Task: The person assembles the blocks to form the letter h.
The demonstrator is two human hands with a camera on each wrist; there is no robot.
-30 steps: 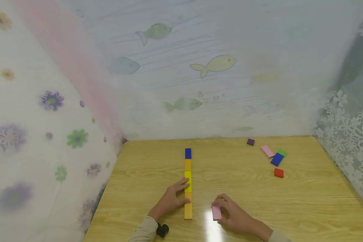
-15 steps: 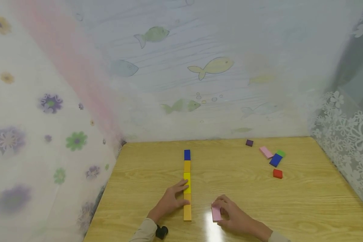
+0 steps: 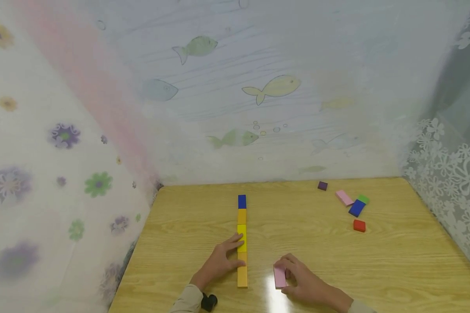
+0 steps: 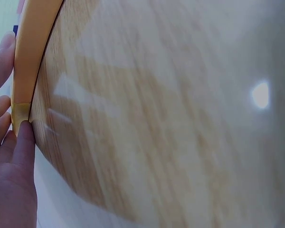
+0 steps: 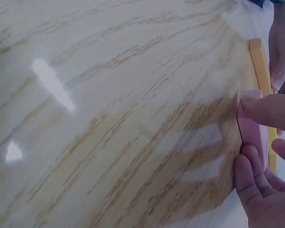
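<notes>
A straight row of wooden blocks runs away from the person: an orange block [image 3: 242,278] nearest, then a yellow block [image 3: 241,229], another orange block [image 3: 241,216] and a blue block [image 3: 241,201] at the far end. From the left side, my left hand [image 3: 218,263] rests its fingertips on the yellow block and its thumb on the near orange one. To the right of the row, my right hand [image 3: 307,281] grips a pink block [image 3: 280,277] between thumb and fingers. The right wrist view shows this pink block [image 5: 251,124] low over the table, its long side roughly parallel to the row.
Loose blocks lie at the table's back right: a purple one [image 3: 323,186], a pink one [image 3: 344,198], a green one [image 3: 363,199] partly covered by a blue one [image 3: 357,208], and a red one [image 3: 359,226]. A black object [image 3: 209,302] sits by the left sleeve.
The whole head view has shifted slightly, with the scene sliding a little down and left. Both hands and the blocks keep their places relative to each other.
</notes>
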